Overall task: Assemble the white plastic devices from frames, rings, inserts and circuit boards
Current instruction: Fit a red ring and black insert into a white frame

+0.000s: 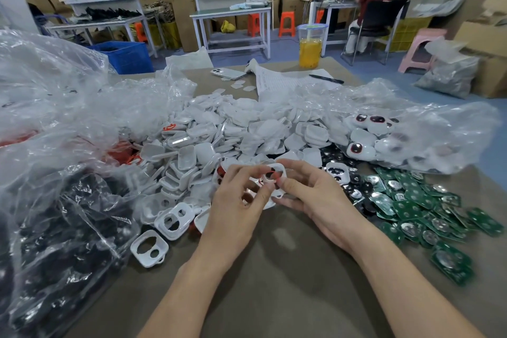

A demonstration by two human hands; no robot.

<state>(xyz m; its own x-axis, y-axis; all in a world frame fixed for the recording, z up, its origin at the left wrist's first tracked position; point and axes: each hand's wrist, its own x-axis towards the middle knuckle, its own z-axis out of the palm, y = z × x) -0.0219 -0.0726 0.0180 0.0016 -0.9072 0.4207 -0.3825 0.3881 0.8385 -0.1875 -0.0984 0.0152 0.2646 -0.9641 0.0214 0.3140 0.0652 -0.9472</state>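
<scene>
White frame (280, 168) in left hand (236, 202), right hand (315, 196); devices (359, 149) in bag (452, 129)

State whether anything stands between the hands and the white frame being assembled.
Nothing visible does: the left hand and the right hand both pinch the white frame directly.

No legible text on any item.

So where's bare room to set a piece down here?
Bare tabletop lies this side of the left hand and right hand, which hold a white frame, between loose white frames and green circuit boards. Beyond them, white shells and plastic bags crowd it.
</scene>
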